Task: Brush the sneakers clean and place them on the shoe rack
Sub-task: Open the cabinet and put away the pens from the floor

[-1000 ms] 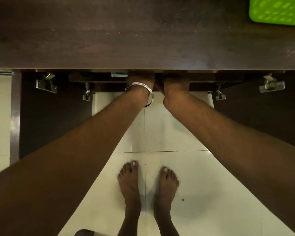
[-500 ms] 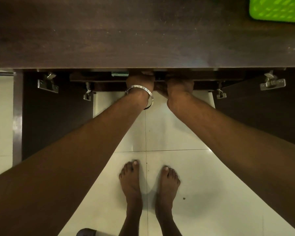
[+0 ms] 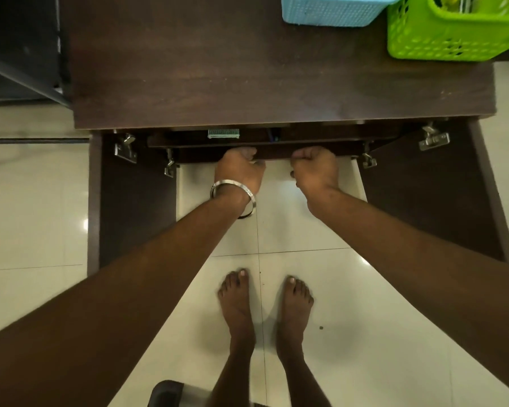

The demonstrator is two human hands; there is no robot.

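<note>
Shoe rack [image 3: 247,83], dark wood, doors open; left hand [image 3: 238,169] and right hand [image 3: 316,168] fingers curled, grasp unclear.

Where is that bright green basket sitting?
In the head view, the green basket stands at the far right corner of the dark cabinet top, right beside a blue basket.

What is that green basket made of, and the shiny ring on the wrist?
The green basket looks like moulded plastic: bright even colour, slightly glossy, walls pierced with regular holes. The bangle on the left wrist looks like polished metal, probably steel or silver: it is silvery and catches the light. Which metal cannot be told.
</note>
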